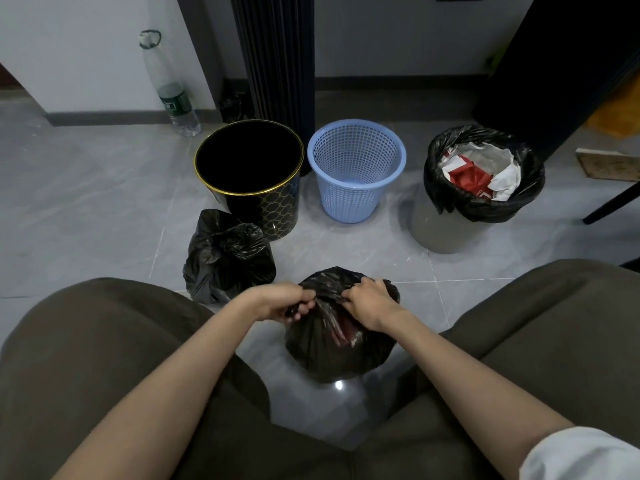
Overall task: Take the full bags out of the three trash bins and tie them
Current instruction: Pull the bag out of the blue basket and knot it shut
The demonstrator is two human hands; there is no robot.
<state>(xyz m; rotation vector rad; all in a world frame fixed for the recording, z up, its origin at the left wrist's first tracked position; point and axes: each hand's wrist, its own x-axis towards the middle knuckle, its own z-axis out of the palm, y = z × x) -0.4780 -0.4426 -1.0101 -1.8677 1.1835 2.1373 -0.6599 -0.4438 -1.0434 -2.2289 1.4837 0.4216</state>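
1. The left hand (289, 304) and the right hand (367, 302) each gripped a bunched piece of the neck of a black bag (336, 351). Their fingers were curled round the plastic, and the two hands were close together over its top.
2. That bag rested on the floor (104, 202) between the person's knees, out of any bin. Something red showed through its stretched plastic.
3. The step in hand looked like tying this bag. Whether a knot had been started could not be told.
4. The next move probably called for crossing the two gathered ends and pulling them tight without tearing the thin film.
5. There were three bins in a row:
   - a black bin (277, 216) with a gold rim, with no bag in it;
   - a blue basket (346, 202), also without a bag;
   - a grey bin (446, 233), with its liner in place.
6. There were three bags:
   - the one in the hands;
   - a closed bag (227, 254) lying just beside the black bin;
   - an open bag (440, 188) in the grey bin, full of red and white paper.
7. One clear bottle (173, 95) stood by the wall.
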